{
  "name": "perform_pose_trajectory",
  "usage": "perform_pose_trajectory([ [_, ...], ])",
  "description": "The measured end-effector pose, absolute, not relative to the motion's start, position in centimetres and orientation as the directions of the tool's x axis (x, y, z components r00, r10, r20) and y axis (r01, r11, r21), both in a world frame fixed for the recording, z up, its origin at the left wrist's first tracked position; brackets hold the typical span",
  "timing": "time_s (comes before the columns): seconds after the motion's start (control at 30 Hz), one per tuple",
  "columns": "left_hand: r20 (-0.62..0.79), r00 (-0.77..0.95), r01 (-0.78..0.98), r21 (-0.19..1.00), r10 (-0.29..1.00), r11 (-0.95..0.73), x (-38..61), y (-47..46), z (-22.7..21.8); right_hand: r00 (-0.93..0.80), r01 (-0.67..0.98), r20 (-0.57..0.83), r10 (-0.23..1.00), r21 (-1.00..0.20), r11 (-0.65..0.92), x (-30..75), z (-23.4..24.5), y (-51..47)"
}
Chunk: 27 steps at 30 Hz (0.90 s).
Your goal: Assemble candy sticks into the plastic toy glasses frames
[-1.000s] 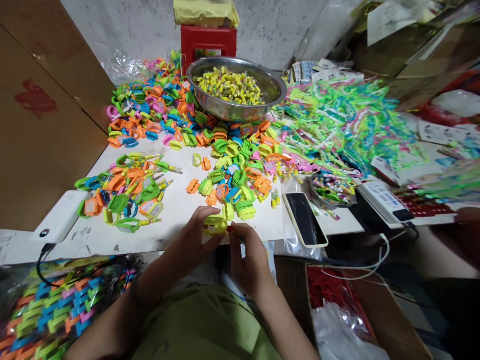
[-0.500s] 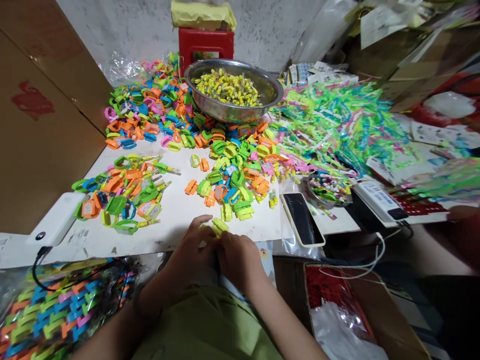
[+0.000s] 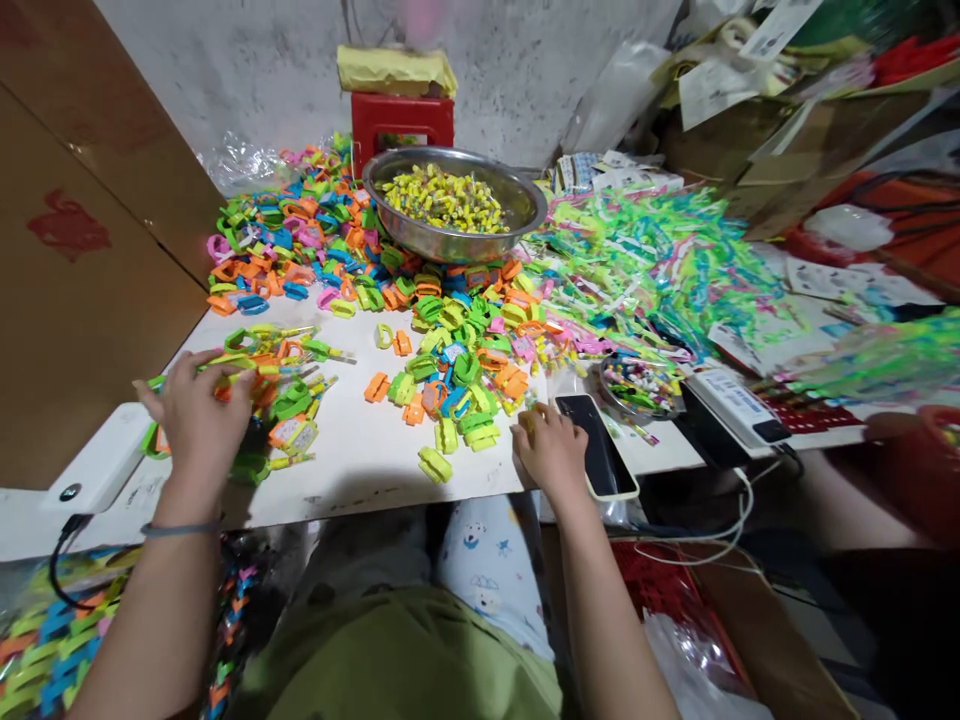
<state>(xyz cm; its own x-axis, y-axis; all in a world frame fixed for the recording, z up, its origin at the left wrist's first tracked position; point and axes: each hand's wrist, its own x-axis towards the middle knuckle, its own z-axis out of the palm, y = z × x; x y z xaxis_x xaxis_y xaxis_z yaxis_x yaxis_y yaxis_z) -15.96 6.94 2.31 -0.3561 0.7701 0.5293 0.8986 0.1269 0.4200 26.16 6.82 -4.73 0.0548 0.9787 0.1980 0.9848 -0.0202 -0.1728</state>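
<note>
My left hand (image 3: 202, 415) hovers over the left pile of toy watches (image 3: 292, 400), its fingers spread. Several of these orange, green and blue watches have yellow tubes alongside, and the hand hides part of the pile. Beside the phone, my right hand (image 3: 553, 448) is curled with its fingertips down at a small yellow tube (image 3: 531, 422), mostly covered by the fingers. Between my hands, a yellow-green toy watch (image 3: 435, 465) lies near the table's front edge. Behind it is the middle pile of toy watches (image 3: 465, 370).
A steel bowl (image 3: 525, 225) of yellow tubes stands at the back before a red stool (image 3: 403, 110). Right of my hand lie a phone (image 3: 596, 445) and a small bowl of beads (image 3: 641, 385). A carton (image 3: 97, 260) and white power bank (image 3: 101, 460) flank the left side.
My hands were together at the table's front edge around something yellow. They have parted: the left moved to the left pile, the right moved toward the phone.
</note>
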Motion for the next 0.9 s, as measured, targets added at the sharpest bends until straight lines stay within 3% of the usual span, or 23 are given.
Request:
perform_pose_trajectory([
  [0.1,0.542,-0.362,0.924,0.316,0.758,0.215,-15.0,7.4,2.1,-0.004,0.965,0.174,0.985,-0.258,0.049,25.4,-5.0,5.6],
  [0.2,0.472,-0.189,0.965,0.252,0.861,0.073,-11.6,7.6,1.1,-0.053,0.934,0.124,0.991,-0.344,0.093,25.2,-5.0,4.4],
  [0.27,0.378,-0.017,0.952,0.288,0.926,-0.101,-8.8,8.0,-0.2,-0.065,0.940,0.094,0.994,-0.327,0.092,25.2,-5.1,3.8],
  [0.33,0.283,0.053,0.915,0.371,0.958,-0.160,-6.6,8.8,-1.7,-0.095,0.952,0.072,0.993,-0.284,0.112,25.2,-5.0,3.5],
  [0.5,0.162,-0.073,0.880,0.474,0.984,-0.012,-4.7,11.2,-4.0,-0.214,0.950,0.098,0.972,-0.209,0.231,25.5,-4.8,2.9],
  [0.67,0.110,-0.032,0.807,0.590,0.993,-0.039,-5.6,10.0,-2.8,-0.192,0.831,0.329,0.925,-0.447,0.331,25.0,-5.0,1.8],
  [0.73,0.049,0.000,0.690,0.723,0.999,-0.036,-5.8,8.4,-1.9,-0.180,0.755,0.388,0.904,-0.535,0.380,23.8,-4.8,1.2],
  [0.83,-0.104,0.035,0.347,0.934,0.994,0.086,-5.2,5.7,-0.6,-0.185,0.634,0.409,0.894,-0.645,0.426,21.0,-3.9,0.1],
  [0.9,-0.204,0.102,0.131,0.973,0.974,0.190,-4.5,4.0,-0.2,-0.179,0.570,0.373,0.911,-0.715,0.405,18.9,-3.2,-0.4],
])
